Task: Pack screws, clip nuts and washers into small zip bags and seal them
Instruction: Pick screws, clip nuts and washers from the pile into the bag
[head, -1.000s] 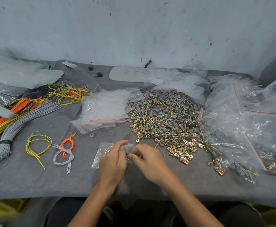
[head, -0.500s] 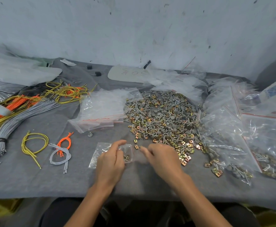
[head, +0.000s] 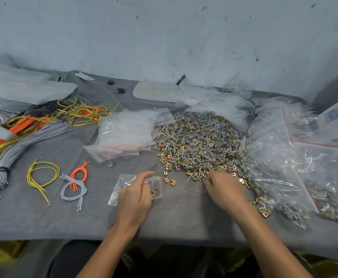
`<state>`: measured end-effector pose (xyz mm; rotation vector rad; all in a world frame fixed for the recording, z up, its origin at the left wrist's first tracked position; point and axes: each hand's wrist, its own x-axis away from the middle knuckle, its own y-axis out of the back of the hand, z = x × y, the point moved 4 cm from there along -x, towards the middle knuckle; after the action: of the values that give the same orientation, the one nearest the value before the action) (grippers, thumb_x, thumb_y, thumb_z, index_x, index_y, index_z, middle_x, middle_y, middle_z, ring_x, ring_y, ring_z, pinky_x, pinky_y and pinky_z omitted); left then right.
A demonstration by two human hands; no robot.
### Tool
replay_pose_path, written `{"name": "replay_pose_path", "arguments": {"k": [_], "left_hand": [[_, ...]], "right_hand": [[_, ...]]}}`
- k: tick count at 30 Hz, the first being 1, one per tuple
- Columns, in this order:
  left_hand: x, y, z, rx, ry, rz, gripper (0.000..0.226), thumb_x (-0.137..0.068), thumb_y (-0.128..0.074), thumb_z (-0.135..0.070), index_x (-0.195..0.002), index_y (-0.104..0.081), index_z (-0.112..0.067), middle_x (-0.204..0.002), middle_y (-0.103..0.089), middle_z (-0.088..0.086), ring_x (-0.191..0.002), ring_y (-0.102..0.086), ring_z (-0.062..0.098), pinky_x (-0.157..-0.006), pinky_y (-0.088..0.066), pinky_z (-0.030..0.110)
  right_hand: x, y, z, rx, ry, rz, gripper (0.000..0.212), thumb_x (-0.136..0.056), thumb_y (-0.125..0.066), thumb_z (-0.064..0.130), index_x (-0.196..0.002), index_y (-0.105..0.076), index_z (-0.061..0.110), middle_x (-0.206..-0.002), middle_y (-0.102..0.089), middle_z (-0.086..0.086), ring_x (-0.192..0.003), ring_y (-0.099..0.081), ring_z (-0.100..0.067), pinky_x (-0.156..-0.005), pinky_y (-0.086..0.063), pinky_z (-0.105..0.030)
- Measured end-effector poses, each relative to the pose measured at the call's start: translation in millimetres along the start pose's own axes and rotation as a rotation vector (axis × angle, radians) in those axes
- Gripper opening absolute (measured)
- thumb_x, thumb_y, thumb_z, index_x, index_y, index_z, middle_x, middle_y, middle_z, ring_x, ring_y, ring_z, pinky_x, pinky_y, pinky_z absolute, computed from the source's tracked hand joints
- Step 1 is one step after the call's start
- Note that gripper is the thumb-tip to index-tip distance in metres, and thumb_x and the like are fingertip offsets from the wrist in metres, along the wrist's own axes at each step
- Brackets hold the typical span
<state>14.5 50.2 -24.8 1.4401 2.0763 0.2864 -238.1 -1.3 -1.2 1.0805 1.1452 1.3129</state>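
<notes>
A small clear zip bag [head: 122,185] lies on the grey cloth near the front edge, with a few brass clip nuts inside near its mouth. My left hand [head: 135,195] holds the bag's open mouth, thumb and fingers curled on the plastic. A large heap of screws, brass clip nuts and grey washers [head: 198,143] is spread over the middle of the table. My right hand [head: 223,187] sits at the near edge of that heap, fingers curled down into the parts; what they hold is hidden.
A stack of unused zip bags [head: 124,135] lies left of the heap. Filled bags [head: 280,169] pile up at the right. Bundles of grey, orange and yellow cords [head: 23,137] cover the left side, with loose cord loops [head: 43,175] nearer me.
My right hand left the bag's mouth and moved right and forward to the edge of the heap. My left hand stayed on the bag.
</notes>
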Motion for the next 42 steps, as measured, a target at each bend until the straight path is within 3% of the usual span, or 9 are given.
{"name": "replay_pose_path", "arguments": {"k": [6, 8, 11, 17, 24, 29, 31, 36, 42], "left_hand": [[-0.3, 0.5, -0.9, -0.015, 0.002, 0.003, 0.042, -0.089, -0.037, -0.025, -0.117, -0.069, -0.027, -0.052, -0.052, -0.012, -0.051, -0.050, 0.005, -0.054, -0.033, 0.032], [-0.1, 0.3, -1.2, -0.019, 0.001, 0.005, 0.042, -0.089, -0.037, -0.025, -0.117, -0.069, -0.027, -0.052, -0.051, -0.012, -0.051, -0.049, 0.007, -0.055, -0.033, 0.033], [0.3, 0.5, -1.5, -0.017, 0.005, 0.014, 0.042, -0.089, -0.037, -0.025, -0.117, -0.069, -0.026, -0.054, -0.051, -0.012, -0.053, -0.047, 0.009, -0.056, -0.035, 0.034], [0.5, 0.9, -2.5, -0.011, 0.018, 0.025, 0.043, -0.089, -0.037, -0.025, -0.119, -0.068, -0.026, -0.054, -0.052, -0.011, -0.053, -0.048, 0.009, -0.056, -0.035, 0.035], [1.3, 1.1, -2.8, -0.002, 0.032, 0.022, 0.042, -0.088, -0.038, -0.024, -0.117, -0.069, -0.027, -0.055, -0.053, -0.007, -0.054, -0.048, 0.011, -0.057, -0.036, 0.036], [1.3, 0.8, -2.4, -0.003, 0.028, 0.031, 0.043, -0.089, -0.037, -0.025, -0.118, -0.069, -0.026, -0.059, -0.058, -0.008, -0.054, -0.050, 0.009, -0.055, -0.035, 0.034], [1.1, 0.7, -2.6, -0.008, 0.027, 0.029, 0.044, -0.088, -0.037, -0.026, -0.118, -0.069, -0.027, -0.060, -0.057, -0.008, -0.054, -0.050, 0.009, -0.056, -0.035, 0.033], [0.7, 0.2, 0.0, -0.026, 0.033, 0.030, 0.045, -0.087, -0.036, -0.026, -0.118, -0.068, -0.030, -0.070, -0.066, 0.001, -0.065, -0.059, 0.021, -0.063, -0.043, 0.037], [-0.3, -1.2, 2.8, -0.035, 0.031, 0.016, 0.043, -0.088, -0.036, -0.027, -0.119, -0.067, -0.033, -0.079, -0.073, 0.000, -0.074, -0.065, 0.025, -0.068, -0.050, 0.040]], "right_hand": [[4.5, -5.1, -0.6, -0.194, 0.003, -0.074, 0.021, -0.104, -0.041, 0.030, -0.088, -0.053, 0.022, -0.084, -0.059, 0.005, -0.076, -0.055, -0.016, -0.068, -0.045, -0.039], [8.6, -2.9, -1.1, -0.515, -0.043, -0.115, 0.020, -0.102, -0.050, 0.029, -0.083, -0.058, 0.026, -0.074, -0.066, 0.004, -0.067, -0.062, -0.012, -0.060, -0.049, -0.036], [12.2, -7.1, 4.9, -1.146, -0.164, -0.007, 0.017, -0.100, -0.060, 0.019, -0.087, -0.069, 0.014, -0.077, -0.074, -0.007, -0.066, -0.068, -0.014, -0.062, -0.057, -0.030], [12.3, -14.4, 19.2, -1.626, -0.287, 0.133, 0.015, -0.100, -0.057, 0.001, -0.111, -0.065, 0.007, -0.086, -0.071, -0.014, -0.073, -0.068, -0.019, -0.066, -0.059, -0.030], [9.0, -15.0, 19.0, -1.545, -0.300, 0.094, 0.020, -0.095, -0.063, -0.005, -0.111, -0.065, 0.007, -0.101, -0.069, -0.018, -0.077, -0.070, -0.020, -0.069, -0.060, -0.030], [16.2, -9.2, 22.6, -0.953, -0.194, -0.026, 0.022, -0.093, -0.068, 0.005, -0.103, -0.066, 0.024, -0.100, -0.071, 0.003, -0.079, -0.072, -0.011, -0.068, -0.060, -0.027], [19.6, -7.0, 31.9, -0.999, -0.163, -0.044, 0.020, -0.093, -0.066, 0.004, -0.100, -0.068, 0.022, -0.098, -0.070, 0.003, -0.071, -0.071, -0.010, -0.061, -0.056, -0.021], [24.9, -18.9, 93.8, -1.256, -0.064, 0.056, 0.020, -0.089, -0.065, -0.005, -0.090, -0.069, 0.014, -0.091, -0.073, -0.008, -0.071, -0.070, -0.015, -0.064, -0.058, -0.027], [20.9, -35.1, 119.9, -1.173, -0.097, -0.040, 0.021, -0.089, -0.065, 0.002, -0.088, -0.069, 0.022, -0.087, -0.074, 0.002, -0.083, -0.073, -0.016, -0.078, -0.062, -0.044]]}}
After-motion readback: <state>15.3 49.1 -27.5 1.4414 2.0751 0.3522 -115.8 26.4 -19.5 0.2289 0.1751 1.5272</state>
